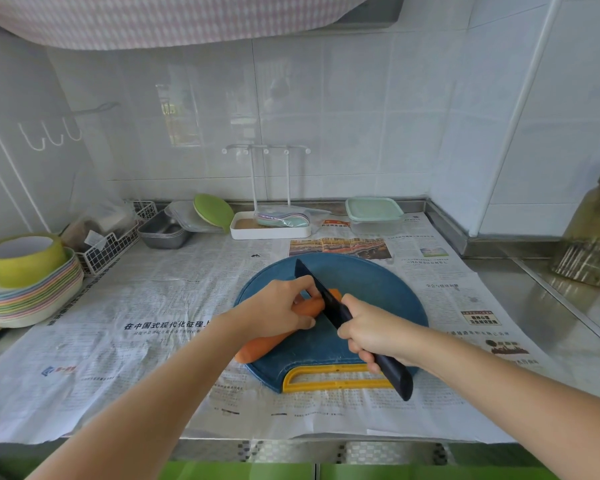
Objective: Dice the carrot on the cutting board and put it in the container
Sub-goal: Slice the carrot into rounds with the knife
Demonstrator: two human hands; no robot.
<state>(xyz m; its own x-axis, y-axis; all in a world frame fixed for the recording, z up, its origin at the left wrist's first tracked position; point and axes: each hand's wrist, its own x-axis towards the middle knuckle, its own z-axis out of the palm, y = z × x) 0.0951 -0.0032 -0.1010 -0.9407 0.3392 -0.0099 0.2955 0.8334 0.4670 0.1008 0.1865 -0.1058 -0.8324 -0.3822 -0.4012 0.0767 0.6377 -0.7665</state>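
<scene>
Knife is down across the far tip of the carrot, and this is where it could go wrong. The left hand has its fingertips right beside the blade, so a slip sideways would likely find a finger. The carrot looks whole and round with no flat side under it, so it may roll as the blade bites. Its near end also pokes out past the left edge of the cutting board, which leaves that end unsupported. The board sits on newspaper spread over the surface, and paper can slide under a hard push

Left hand is curled over the middle of the carrot, thumb on the near side, pinning it to the board. Right hand is wrapped tight round the black handle, close to where the blade starts. The carrot lies slantwise on the left part of the board, fat end near and left, thin end far and right under the blade. The right hand is just to the right of it, not touching. The container waits at the far edge of the surface, lid on, well apart from all this
</scene>
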